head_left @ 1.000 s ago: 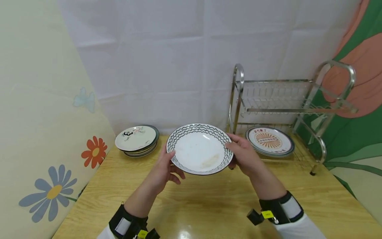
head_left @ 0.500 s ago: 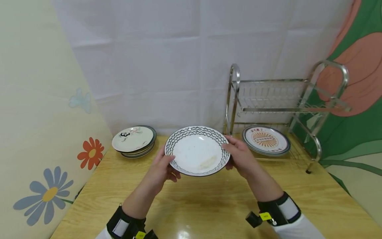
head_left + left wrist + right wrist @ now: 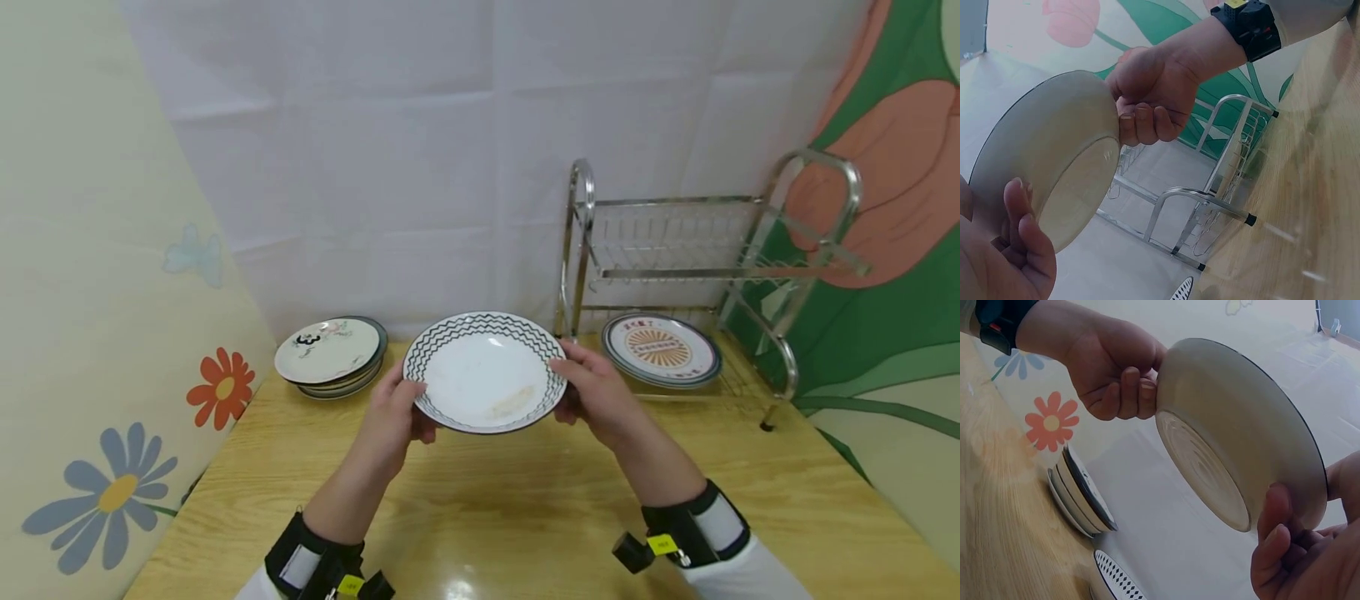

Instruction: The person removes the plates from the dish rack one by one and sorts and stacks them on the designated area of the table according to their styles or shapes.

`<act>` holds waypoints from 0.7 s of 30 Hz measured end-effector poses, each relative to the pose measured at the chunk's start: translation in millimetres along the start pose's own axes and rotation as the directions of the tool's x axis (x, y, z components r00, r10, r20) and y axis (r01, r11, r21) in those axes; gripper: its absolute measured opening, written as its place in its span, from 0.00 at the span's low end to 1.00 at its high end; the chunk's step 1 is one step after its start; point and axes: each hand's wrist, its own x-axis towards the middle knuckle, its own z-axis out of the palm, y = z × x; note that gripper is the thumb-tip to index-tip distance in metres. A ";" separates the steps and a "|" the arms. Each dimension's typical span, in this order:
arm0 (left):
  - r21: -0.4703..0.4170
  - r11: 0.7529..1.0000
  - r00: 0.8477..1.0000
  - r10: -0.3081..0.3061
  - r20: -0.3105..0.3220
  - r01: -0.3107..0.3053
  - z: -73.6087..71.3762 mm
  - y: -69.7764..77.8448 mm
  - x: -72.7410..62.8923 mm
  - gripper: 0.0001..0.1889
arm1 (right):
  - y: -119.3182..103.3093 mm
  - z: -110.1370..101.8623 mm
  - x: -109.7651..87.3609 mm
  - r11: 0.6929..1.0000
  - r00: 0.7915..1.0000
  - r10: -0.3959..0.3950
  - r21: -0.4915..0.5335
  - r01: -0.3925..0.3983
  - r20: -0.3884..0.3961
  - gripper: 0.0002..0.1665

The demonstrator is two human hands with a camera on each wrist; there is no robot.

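Note:
A white plate (image 3: 476, 379) with black zigzag lines round its rim is raised above the table, its face tilted toward the head camera. My left hand (image 3: 390, 417) grips its left edge, thumb on top and fingers curled beneath. On the opposite edge, my right hand (image 3: 600, 390) holds it the same way. Both wrist views show the plain underside (image 3: 1222, 419) and its round foot ring, clear of the table. A brownish smear marks the lower right of the plate's face.
A stack of plates (image 3: 327, 352) stands at the back left. A two-tier metal dish rack (image 3: 675, 273) at the back right has several stacked plates (image 3: 662, 348) on its lower tier. Behind the held plate, a dish with a diamond-patterned rim (image 3: 1117, 575) shows in the wrist views.
The whole head view has shifted slightly, with the rack and stacks sliding left in it. Both hands keep hold of the plate, and the left fingers have curled in closer under it.

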 end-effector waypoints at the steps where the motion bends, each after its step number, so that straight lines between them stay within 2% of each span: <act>1: 0.000 1.000 1.000 0.006 -0.018 -0.006 -0.2 1.0 2.2 0.30 | -0.5 0.5 -0.3 1.000 1.000 0.002 0.001 -0.002 0.002 0.32; 7: 0.061 0.998 0.996 0.038 -0.081 -0.033 -0.6 9.0 21.3 0.29 | -3.6 1.3 -2.7 1.000 1.000 0.017 0.015 -0.017 0.003 0.34; 12: 0.114 0.991 0.989 0.079 -0.122 -0.065 3.0 14.7 39.9 0.29 | -4.3 0.2 -3.2 0.997 0.999 0.026 0.070 -0.028 0.027 0.37; 14: 0.114 0.990 0.986 0.098 -0.137 -0.083 4.1 15.4 49.3 0.30 | -3.7 0.0 -3.1 0.996 0.998 0.023 0.089 -0.028 0.056 0.38; 17: 0.115 0.988 0.980 0.119 -0.161 -0.101 4.1 15.7 64.9 0.30 | -2.0 0.0 -3.2 0.995 0.990 0.027 0.090 -0.040 0.141 0.38; 21: 0.133 0.988 0.976 0.098 -0.197 -0.072 2.3 15.1 87.8 0.30 | 1.7 3.1 -3.7 0.998 0.967 0.049 0.012 -0.054 0.251 0.33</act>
